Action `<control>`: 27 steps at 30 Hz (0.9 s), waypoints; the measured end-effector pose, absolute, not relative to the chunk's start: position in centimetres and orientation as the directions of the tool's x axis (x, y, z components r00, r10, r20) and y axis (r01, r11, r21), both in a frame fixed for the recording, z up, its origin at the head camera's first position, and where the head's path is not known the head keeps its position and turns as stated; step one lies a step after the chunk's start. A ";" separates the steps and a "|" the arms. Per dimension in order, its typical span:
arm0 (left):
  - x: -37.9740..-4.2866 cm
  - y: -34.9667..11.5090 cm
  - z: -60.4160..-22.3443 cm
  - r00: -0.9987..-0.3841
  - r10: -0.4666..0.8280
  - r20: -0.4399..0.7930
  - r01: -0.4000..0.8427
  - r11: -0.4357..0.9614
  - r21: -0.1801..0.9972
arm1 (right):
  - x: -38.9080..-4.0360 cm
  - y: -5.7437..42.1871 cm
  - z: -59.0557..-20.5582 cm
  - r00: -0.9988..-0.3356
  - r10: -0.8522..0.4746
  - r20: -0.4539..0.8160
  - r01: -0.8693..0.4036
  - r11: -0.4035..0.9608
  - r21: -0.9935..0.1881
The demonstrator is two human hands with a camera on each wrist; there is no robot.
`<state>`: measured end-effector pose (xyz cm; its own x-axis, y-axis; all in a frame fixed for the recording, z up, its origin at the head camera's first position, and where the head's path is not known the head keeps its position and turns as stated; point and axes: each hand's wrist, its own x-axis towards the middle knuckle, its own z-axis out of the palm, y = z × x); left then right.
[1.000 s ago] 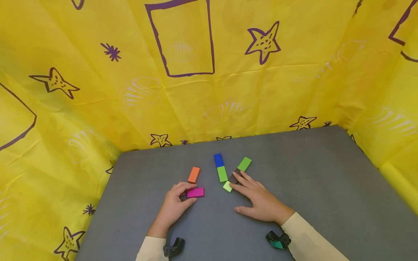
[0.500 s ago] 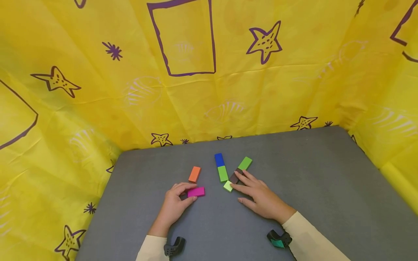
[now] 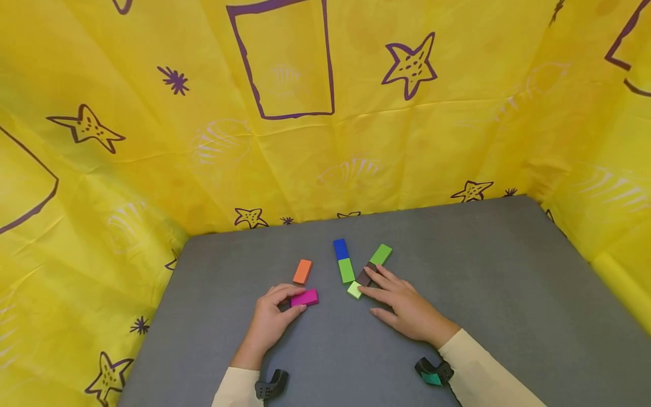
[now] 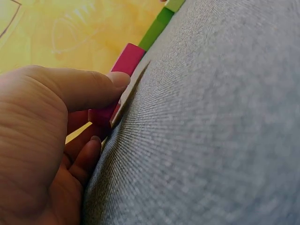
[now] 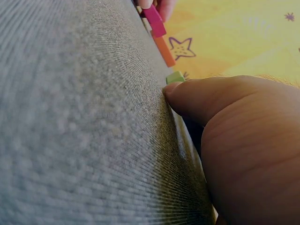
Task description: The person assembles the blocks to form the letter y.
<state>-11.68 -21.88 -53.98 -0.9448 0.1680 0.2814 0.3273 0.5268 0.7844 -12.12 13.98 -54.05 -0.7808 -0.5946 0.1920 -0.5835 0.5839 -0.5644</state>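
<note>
My left hand [image 3: 274, 316] pinches a magenta block [image 3: 307, 297] at its left end, between thumb and fingers. In the left wrist view the thumb lies along the near side of the magenta block [image 4: 128, 58]. My right hand [image 3: 407, 311] has its fingers extended, with fingertips at a dark brown block [image 3: 364, 276] and a small pale green block [image 3: 354, 290]. A green block [image 3: 381, 254] continues the line beyond the brown one. To the left, a blue block [image 3: 341, 249] and another green block [image 3: 346, 271] form a second line, slanting towards the pale green one.
An orange block [image 3: 302, 272] lies just beyond my left fingers. Grey cloth covers the table [image 3: 473, 265]. Yellow printed fabric [image 3: 295, 169] hangs behind and at both sides. Each wrist wears a dark strap, such as the left one [image 3: 272, 385].
The magenta block has turned slightly, its right end swinging away from me, still in my left fingers. My right thumb has moved in towards the other fingers. The other blocks stay put.
</note>
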 end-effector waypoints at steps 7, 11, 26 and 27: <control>-11.3 -21.2 -53.9 -0.940 0.134 0.313 0.339 0.466 0.817 | -12.1 14.0 -54.0 -0.780 -0.596 0.191 -0.584 0.584 -0.564; -11.0 -20.4 -53.8 -0.951 0.099 0.294 0.309 0.397 0.864 | -12.1 14.0 -54.0 -0.781 -0.595 0.190 -0.583 0.585 -0.564; -8.7 -15.7 -53.3 -0.983 0.017 0.181 0.181 0.215 0.960 | -12.1 13.9 -54.0 -0.789 -0.586 0.185 -0.573 0.594 -0.565; -8.5 -15.4 -53.3 -0.983 0.017 0.185 0.184 0.222 0.958 | -12.1 13.9 -54.0 -0.790 -0.585 0.185 -0.572 0.594 -0.566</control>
<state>-8.52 -15.40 -53.29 -0.9826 0.0174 0.1848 0.1840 0.2216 0.9576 -12.06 13.91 -54.03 -0.7897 -0.5849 0.1852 -0.5723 0.5937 -0.5657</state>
